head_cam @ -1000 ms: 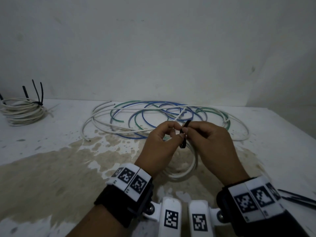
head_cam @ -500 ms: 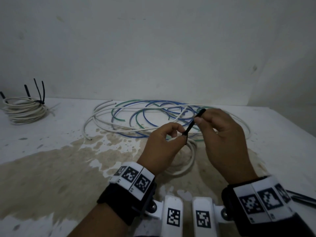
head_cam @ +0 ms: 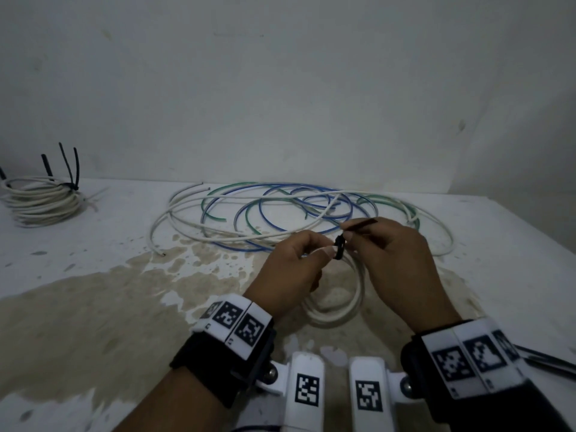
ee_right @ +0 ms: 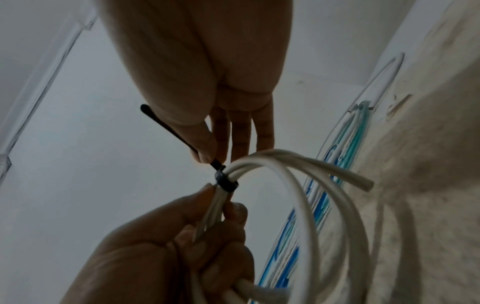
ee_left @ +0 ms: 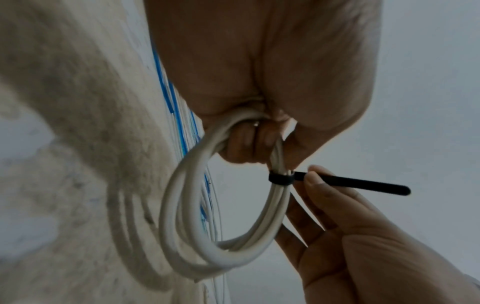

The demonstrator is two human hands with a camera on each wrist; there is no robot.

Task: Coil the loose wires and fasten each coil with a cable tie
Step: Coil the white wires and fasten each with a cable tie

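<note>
Stained white table (head_cam: 93, 307), plain wall (head_cam: 280, 88) behind.

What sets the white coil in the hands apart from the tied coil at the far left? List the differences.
1. The held coil is lifted, gripped by the left hand; the far coil lies on the table.
2. The held coil has few turns; the far coil has many, stacked.
3. The held coil shows one cable tie, its tail pinched by the right hand; the far coil has several tails sticking up.

Both are white wire, bound with black ties.
</note>
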